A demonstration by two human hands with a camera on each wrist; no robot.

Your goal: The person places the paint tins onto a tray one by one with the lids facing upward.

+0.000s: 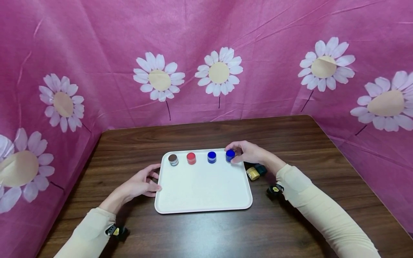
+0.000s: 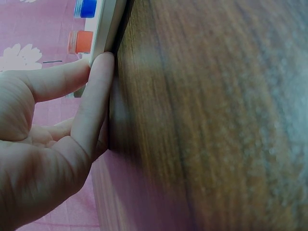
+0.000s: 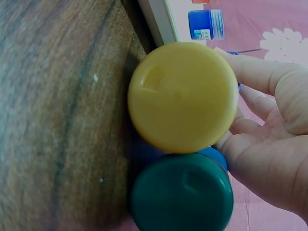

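A white tray [image 1: 203,190] lies on the table, with my left hand [image 1: 142,182] at its left edge. In the left wrist view, the fingers [image 2: 98,82] grip the tray's rim. Along the tray's far side stand small paint jars: a brown jar [image 1: 173,160], a red jar [image 1: 191,158] and a blue jar [image 1: 211,157]. At the far right corner my right hand [image 1: 250,152] pinches another blue jar [image 1: 230,156] between thumb and fingers. That jar is mostly hidden behind the hand in the right wrist view.
Right of the tray, below my right wrist, are a yellow jar [image 3: 183,96] and a dark green jar [image 3: 183,192] side by side. Something blue [image 3: 214,156] shows behind them. A pink cloth [image 1: 190,28] with white flowers hangs around the wooden table [image 1: 206,236].
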